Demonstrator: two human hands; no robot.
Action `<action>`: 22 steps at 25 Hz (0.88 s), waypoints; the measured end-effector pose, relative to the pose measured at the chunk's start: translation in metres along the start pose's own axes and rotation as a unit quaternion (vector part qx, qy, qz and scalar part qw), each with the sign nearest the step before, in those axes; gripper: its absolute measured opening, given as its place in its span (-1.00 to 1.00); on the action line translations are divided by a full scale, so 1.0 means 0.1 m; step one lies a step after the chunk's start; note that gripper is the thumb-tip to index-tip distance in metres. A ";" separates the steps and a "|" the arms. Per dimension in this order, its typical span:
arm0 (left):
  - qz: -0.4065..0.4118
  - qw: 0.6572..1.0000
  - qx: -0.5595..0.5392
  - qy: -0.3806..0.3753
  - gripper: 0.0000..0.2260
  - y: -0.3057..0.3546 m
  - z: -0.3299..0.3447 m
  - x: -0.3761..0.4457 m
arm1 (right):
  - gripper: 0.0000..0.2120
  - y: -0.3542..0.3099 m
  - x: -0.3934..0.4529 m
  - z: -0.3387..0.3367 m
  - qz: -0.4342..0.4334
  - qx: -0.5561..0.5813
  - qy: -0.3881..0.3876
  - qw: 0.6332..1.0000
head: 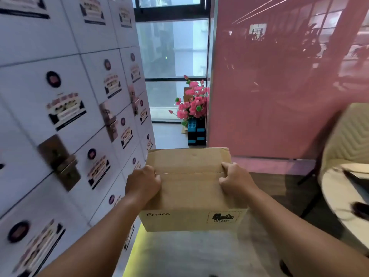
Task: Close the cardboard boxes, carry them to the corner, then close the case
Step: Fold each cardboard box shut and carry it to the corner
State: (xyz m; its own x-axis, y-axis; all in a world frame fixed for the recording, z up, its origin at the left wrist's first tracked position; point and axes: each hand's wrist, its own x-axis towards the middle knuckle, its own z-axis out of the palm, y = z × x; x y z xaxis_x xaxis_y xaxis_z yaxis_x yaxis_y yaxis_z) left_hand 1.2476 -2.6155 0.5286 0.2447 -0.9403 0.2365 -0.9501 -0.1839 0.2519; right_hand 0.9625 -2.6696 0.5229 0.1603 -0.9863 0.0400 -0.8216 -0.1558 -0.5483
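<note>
I hold a brown cardboard box in the air in front of me, its top flaps folded shut along a middle seam. Its near side carries a PICO mark and a black label. My left hand grips the box's left edge, fingers curled over the top. On the right edge sits my right hand, gripping the same way. No case is in view.
A wall of white lockers with stickers and brass latches runs close along my left. A pink partition stands on the right. Ahead in the corner by the window are pink flowers over black and blue crates. A cream chair and table edge are at right.
</note>
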 end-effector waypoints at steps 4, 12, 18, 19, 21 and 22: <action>-0.019 1.000 -0.005 0.003 -0.81 0.24 0.35 1.37 | -0.69 0.20 1.54 -0.06 -0.014 0.006 -0.003 1.000; -0.046 0.999 0.001 0.002 -0.82 0.31 0.88 3.73 | -0.59 0.19 4.14 0.05 -0.031 -0.018 -0.020 0.999; -0.055 0.998 -0.014 -0.001 -0.80 -0.02 1.53 5.62 | -0.64 -0.02 6.12 0.41 -0.024 -0.050 -0.032 0.998; -0.057 0.998 -0.019 -0.005 -0.80 -0.08 1.59 5.97 | -0.61 -0.10 6.47 0.43 -0.017 -0.053 -0.034 0.998; -0.057 0.998 -0.029 -0.010 -0.80 -0.17 1.69 6.62 | -0.57 -0.24 7.11 0.46 -0.013 -0.052 -0.030 0.998; -0.055 0.998 -0.031 -0.010 -0.79 -0.21 1.75 6.94 | -0.57 -0.29 7.43 0.47 -0.014 -0.048 -0.026 0.998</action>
State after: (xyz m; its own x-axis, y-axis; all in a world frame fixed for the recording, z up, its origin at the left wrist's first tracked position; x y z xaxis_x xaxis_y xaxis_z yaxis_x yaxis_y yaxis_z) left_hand 1.4038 -3.3142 0.5232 0.3426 -0.9209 0.1859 -0.9037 -0.2690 0.3331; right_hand 1.1315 -3.3955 0.5289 0.2093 -0.9778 0.0099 -0.8652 -0.1899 -0.4641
